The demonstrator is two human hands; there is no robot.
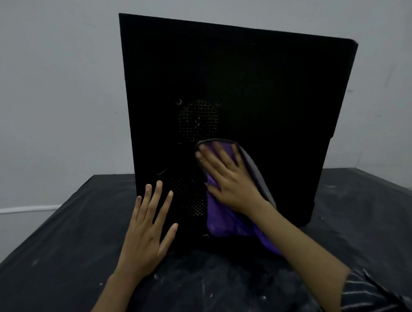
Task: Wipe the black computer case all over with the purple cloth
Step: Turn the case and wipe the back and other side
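Black computer case [261, 87], standing upright near the middle of a table covered with a dark, dust-marked sheet [56, 255], its broad side panel facing the viewer and a pale wall [51, 80] behind it. The panel carries a round perforated vent [198, 120] left of centre and a second perforated patch [189, 197] below it. The right hand [227, 180] lies flat on the purple cloth [223, 221], fingers straight and spread, pressing it against the lower middle of the panel just beside the upper vent. The cloth's grey edge folds over above the fingertips, and its loose end hangs below the wrist. The left hand [148, 228] rests against the panel's lower left corner, fingers straight and apart, holding nothing. A striped sleeve [368, 299] shows on the right arm.
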